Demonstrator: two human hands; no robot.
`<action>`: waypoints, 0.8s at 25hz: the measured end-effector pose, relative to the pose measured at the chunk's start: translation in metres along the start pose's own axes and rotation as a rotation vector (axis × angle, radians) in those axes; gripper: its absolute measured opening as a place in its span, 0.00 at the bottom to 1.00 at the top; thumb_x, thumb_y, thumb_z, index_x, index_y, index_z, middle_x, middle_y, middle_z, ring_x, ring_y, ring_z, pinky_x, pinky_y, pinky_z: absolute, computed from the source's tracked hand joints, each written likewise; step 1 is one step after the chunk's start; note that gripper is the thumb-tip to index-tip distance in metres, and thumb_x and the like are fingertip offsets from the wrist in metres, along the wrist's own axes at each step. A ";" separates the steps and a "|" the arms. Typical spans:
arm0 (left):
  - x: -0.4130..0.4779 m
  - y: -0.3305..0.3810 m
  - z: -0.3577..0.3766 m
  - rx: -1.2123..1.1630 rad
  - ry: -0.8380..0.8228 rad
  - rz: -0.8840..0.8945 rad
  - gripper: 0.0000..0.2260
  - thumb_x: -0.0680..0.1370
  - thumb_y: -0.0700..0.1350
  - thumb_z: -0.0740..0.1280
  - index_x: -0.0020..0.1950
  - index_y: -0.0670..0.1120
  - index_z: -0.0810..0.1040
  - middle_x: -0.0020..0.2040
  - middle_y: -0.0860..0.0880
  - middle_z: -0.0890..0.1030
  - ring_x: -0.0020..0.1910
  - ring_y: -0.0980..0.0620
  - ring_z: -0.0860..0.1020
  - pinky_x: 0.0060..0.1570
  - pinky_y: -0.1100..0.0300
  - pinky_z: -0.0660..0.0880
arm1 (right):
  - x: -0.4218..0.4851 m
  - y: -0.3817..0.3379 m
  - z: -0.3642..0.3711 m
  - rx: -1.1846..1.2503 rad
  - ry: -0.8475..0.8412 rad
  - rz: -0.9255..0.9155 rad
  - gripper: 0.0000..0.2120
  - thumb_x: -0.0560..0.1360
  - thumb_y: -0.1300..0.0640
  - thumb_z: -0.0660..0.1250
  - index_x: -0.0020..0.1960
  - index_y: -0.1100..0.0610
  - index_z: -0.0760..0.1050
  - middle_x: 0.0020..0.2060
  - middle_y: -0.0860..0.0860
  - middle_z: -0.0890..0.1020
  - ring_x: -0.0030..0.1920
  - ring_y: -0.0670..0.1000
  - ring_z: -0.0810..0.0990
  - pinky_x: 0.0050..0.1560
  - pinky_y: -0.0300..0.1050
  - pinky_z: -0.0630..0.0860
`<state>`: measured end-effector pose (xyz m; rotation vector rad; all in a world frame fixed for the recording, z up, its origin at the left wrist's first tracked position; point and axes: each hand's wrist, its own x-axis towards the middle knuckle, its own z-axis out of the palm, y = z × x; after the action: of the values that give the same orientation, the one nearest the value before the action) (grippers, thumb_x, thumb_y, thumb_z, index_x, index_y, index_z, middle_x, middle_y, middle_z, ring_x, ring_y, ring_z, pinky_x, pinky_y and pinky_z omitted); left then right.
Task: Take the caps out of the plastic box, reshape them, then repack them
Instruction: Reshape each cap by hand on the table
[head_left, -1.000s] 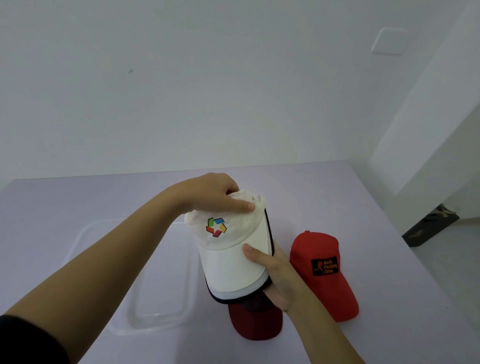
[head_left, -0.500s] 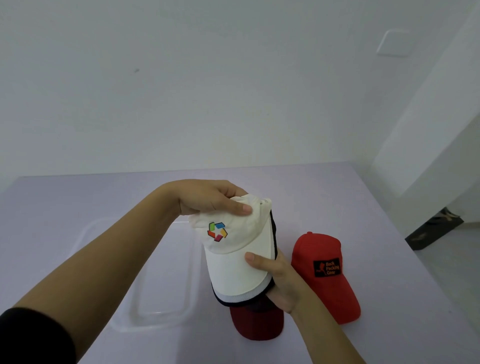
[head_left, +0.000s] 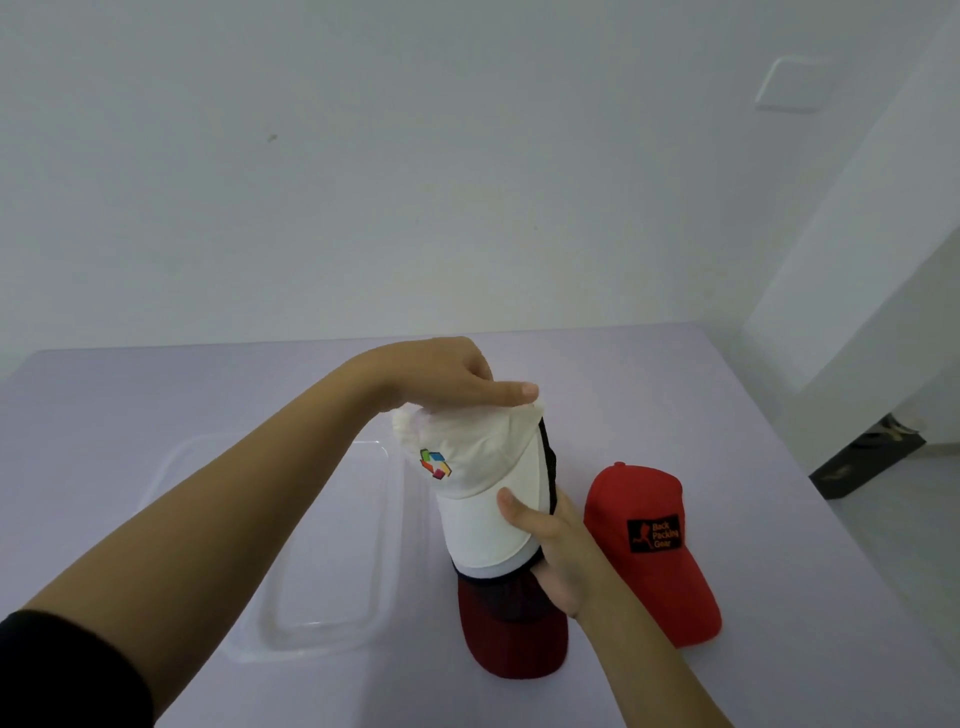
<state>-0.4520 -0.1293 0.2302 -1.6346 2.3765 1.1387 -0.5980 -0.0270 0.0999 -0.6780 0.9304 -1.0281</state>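
Plastic box (head_left: 291, 631) open, unobstructed; red cap (head_left: 649, 551) blocks table's right.

So there's a white cap (head_left: 480, 483) with a little multicolour logo, held upright at the centre, brim pointing down, crown crumpled on top, stacked over a black-edged cap (head_left: 549, 467) and a dark red cap (head_left: 511, 631) whose brim pokes out at 6 o'clock. A bright red cap (head_left: 649, 545) with a black patch lies on the table at 3 o'clock. The clear plastic box (head_left: 322, 545) sits at 9 o'clock, nothing inside.
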 end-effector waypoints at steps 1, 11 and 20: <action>0.002 0.001 0.002 0.020 0.029 -0.005 0.24 0.72 0.64 0.66 0.31 0.45 0.68 0.27 0.52 0.66 0.29 0.52 0.66 0.32 0.60 0.61 | 0.000 0.001 0.000 -0.018 0.019 -0.005 0.23 0.67 0.58 0.71 0.62 0.53 0.74 0.57 0.51 0.82 0.58 0.51 0.81 0.58 0.46 0.77; 0.020 0.006 0.016 0.052 0.322 0.124 0.19 0.76 0.57 0.64 0.32 0.44 0.74 0.28 0.52 0.69 0.29 0.55 0.68 0.30 0.63 0.63 | 0.007 -0.001 -0.001 0.071 -0.014 0.030 0.25 0.68 0.55 0.72 0.64 0.55 0.73 0.58 0.55 0.81 0.59 0.56 0.79 0.62 0.56 0.74; 0.025 -0.001 0.008 -0.290 0.667 0.107 0.24 0.79 0.61 0.52 0.51 0.46 0.81 0.48 0.50 0.83 0.48 0.48 0.79 0.55 0.52 0.74 | 0.009 0.004 0.002 0.446 -0.083 0.034 0.35 0.60 0.52 0.80 0.65 0.60 0.74 0.62 0.60 0.78 0.61 0.59 0.78 0.57 0.53 0.78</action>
<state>-0.4652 -0.1445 0.2131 -2.3090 2.8033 1.1286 -0.5931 -0.0339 0.0947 -0.3271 0.6079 -1.1207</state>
